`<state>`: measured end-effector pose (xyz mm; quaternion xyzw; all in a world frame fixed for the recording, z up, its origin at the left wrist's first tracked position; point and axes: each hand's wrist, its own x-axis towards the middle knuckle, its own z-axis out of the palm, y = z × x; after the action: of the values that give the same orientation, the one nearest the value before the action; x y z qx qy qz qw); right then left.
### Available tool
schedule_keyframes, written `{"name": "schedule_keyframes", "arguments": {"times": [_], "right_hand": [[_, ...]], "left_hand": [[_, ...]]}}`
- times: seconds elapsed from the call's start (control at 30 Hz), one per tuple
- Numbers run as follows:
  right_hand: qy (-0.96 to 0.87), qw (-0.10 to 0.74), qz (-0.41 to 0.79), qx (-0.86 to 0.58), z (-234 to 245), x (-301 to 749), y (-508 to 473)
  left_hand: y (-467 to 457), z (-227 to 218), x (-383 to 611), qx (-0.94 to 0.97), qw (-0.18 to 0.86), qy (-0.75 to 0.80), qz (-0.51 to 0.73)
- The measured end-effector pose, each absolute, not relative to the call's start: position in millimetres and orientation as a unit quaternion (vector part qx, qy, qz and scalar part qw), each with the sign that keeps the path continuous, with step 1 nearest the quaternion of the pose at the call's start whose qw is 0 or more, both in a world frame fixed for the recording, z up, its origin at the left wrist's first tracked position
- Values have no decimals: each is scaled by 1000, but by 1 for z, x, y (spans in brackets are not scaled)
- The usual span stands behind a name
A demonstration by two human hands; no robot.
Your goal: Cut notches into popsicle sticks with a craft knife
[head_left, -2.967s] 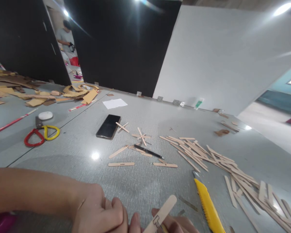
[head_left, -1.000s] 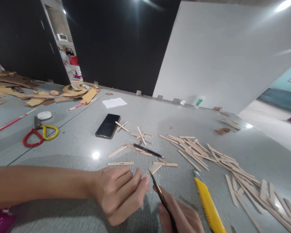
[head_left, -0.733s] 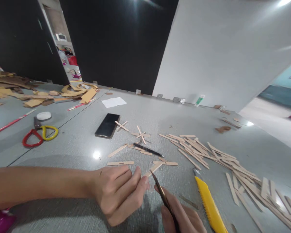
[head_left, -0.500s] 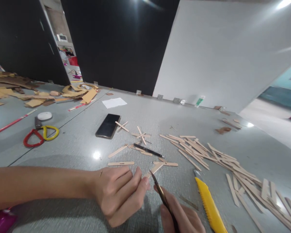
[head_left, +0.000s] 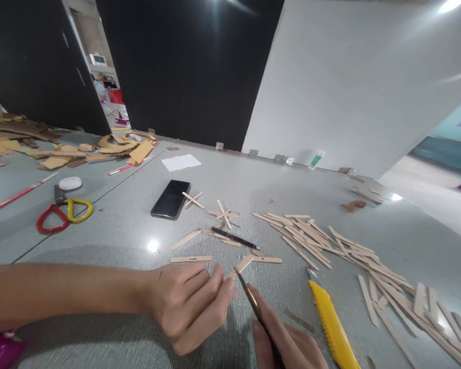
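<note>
My left hand (head_left: 197, 307) is closed, pinching a wooden craft stick (head_left: 246, 264) between thumb and fingers just above the table. The stick's far end points up and right. My right hand (head_left: 286, 335) grips a slim, dark pointed tool with a gold sheen (head_left: 252, 301); its exact kind is unclear. The tool's tip meets or lies very near the stick, close to my left thumb. Behind the held stick lie another craft stick (head_left: 269, 260) and a slotted stick (head_left: 192, 259). A black pen (head_left: 236, 238) rests farther back, beside small crossed sticks (head_left: 224, 215).
A yellow utility knife (head_left: 332, 325) lies right of my right hand, near a spread pile of craft sticks (head_left: 315, 241). A phone (head_left: 171, 199), scissors (head_left: 54, 219), white paper (head_left: 181, 163) and cardboard scraps (head_left: 57, 154) lie farther off. A dark panel (head_left: 188, 72) stands behind.
The held stick has shifted slightly left and tilted more steeply. The tool's tip has moved a little left and up along with it. Both hands keep their grips.
</note>
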<state>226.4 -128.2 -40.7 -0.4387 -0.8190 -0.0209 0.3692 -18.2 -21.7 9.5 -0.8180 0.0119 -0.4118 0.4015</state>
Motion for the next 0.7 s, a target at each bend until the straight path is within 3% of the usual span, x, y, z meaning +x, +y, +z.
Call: {"name": "schedule_keyframes", "arguments": {"times": [0.13, 0.3, 0.53, 0.7], "right_hand": [[-827, 356, 7, -434, -38, 226, -124], [-841, 272, -18, -468, -37, 229, -122], [-850, 264, -30, -455, -50, 234, -123], [-855, 198, -66, -475, -47, 234, -120]], "left_hand": [[-20, 5, -16, -848, 339, -19, -407], [-18, -8, -14, -887, 217, -66, -403], [-15, -33, -13, -925, 66, -137, -348], [-15, -41, -10, -927, -8, -211, -311]]}}
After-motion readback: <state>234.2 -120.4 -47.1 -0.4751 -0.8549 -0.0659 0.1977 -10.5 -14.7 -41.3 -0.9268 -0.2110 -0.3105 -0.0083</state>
